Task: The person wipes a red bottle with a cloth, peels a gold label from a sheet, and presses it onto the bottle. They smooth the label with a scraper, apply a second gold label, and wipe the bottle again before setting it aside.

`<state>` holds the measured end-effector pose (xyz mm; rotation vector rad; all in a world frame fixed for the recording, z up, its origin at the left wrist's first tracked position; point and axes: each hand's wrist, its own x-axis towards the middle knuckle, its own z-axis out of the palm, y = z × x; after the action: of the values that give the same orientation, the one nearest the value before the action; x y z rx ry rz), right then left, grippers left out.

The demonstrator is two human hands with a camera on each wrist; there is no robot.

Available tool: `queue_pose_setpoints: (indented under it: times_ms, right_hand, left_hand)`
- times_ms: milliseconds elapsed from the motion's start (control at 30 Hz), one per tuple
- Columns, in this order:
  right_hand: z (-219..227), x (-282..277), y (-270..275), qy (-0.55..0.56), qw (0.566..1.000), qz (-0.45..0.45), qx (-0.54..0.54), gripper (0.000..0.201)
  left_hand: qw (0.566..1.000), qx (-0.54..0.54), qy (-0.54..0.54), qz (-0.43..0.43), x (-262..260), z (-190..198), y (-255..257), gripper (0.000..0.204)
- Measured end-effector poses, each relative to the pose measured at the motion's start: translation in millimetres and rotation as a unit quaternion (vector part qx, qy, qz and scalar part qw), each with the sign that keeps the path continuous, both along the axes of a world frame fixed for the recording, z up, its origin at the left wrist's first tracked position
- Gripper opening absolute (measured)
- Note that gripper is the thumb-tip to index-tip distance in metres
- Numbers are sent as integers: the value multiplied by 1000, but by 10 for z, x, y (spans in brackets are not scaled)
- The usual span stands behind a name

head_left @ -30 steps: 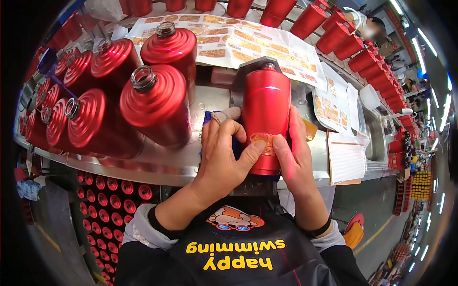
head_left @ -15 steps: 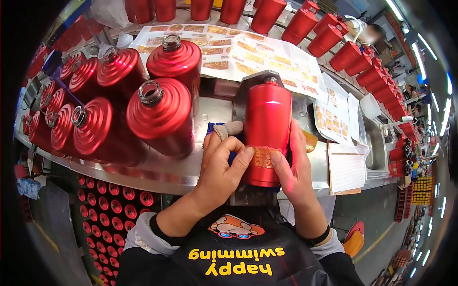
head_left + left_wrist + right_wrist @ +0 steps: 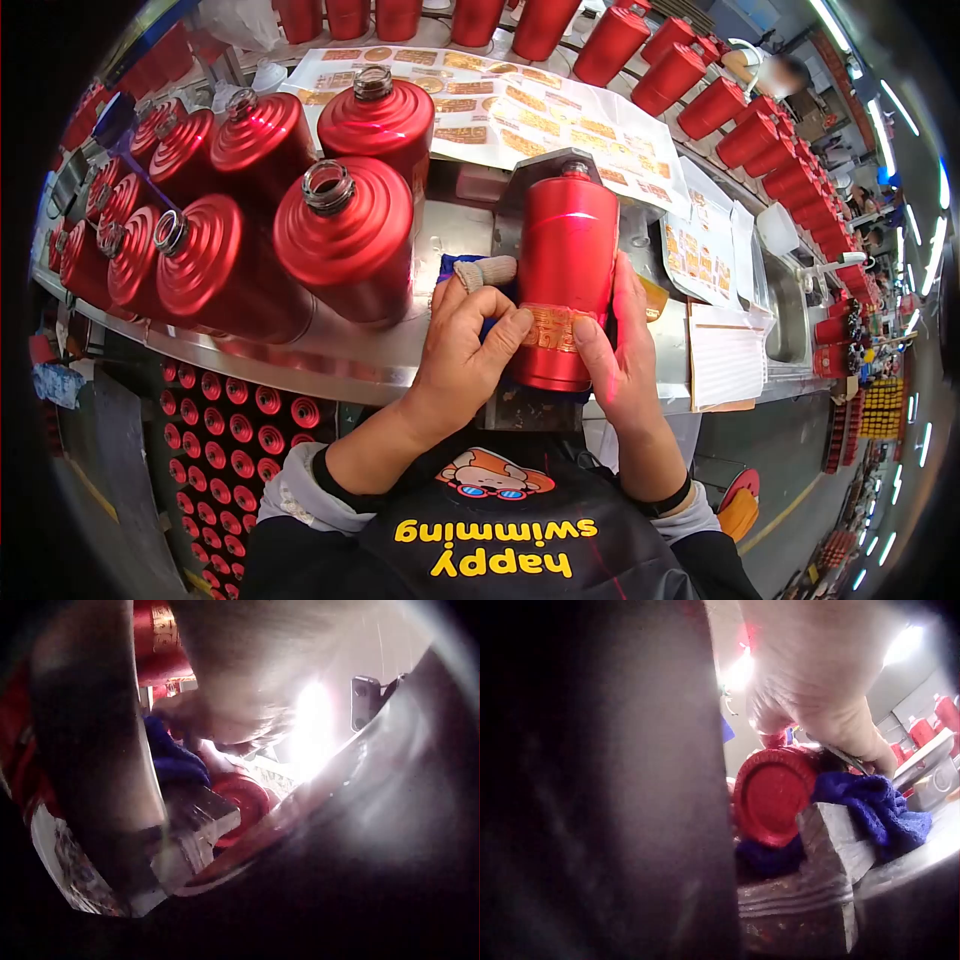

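A red bottle [image 3: 568, 240] lies on its side on a support, neck pointing away, with a gold label [image 3: 554, 328] across its lower body. My left hand [image 3: 465, 345] is at its left side, thumb at the label's left end; a finger wears a pale cover [image 3: 486, 272]. The right hand [image 3: 630, 355] curls round the bottle's right side, its thumb on the label's right end. In the right wrist view the bottle's round base [image 3: 775, 796] rests by a blue cloth [image 3: 877, 814]. Glare and a dark sleeve fill much of the left wrist view.
Several upright red bottles [image 3: 345, 240] stand at the left. Sheets of gold labels [image 3: 520, 110] lie beyond the support, with more sheets [image 3: 698, 245] and a sink [image 3: 788, 315] at the right. Bottles line the curved far conveyor; another person is at the far right.
The left thumb has shifted from the label's middle to its left end, uncovering more of the label. The head view has shifted slightly. The right hand keeps its hold on the bottle.
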<state>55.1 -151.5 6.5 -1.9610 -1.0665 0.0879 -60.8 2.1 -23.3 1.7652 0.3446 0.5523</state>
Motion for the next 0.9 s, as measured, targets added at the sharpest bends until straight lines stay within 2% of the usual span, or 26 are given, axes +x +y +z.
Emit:
queue_pose_setpoints:
  times_ms: [133,333,533,633,733,833,900]
  right_hand:
    - [40,-18,6,6,1000,-2,-7,70]
    - [-69,36,-21,1,1000,-2,15,66]
    - [-41,14,-14,20,999,-13,23,62]
    - [-50,11,-18,11,1000,-13,20,63]
    - [-26,1,1,-4,1000,-11,18,65]
    - [-22,-10,2,-6,1000,-10,13,66]
    - [-28,1,4,-6,1000,-9,14,67]
  left_hand:
    - [1000,-14,3,-2,-13,32,13,21]
    - [1000,22,-2,12,-26,74,-5,21]
    - [997,77,-16,5,-50,287,-2,19]
    - [997,69,23,5,-34,204,45,18]
    - [995,90,-17,26,-22,87,-14,18]
    - [995,90,7,40,2,13,28,19]
    - [998,40,-1,50,12,19,13,21]
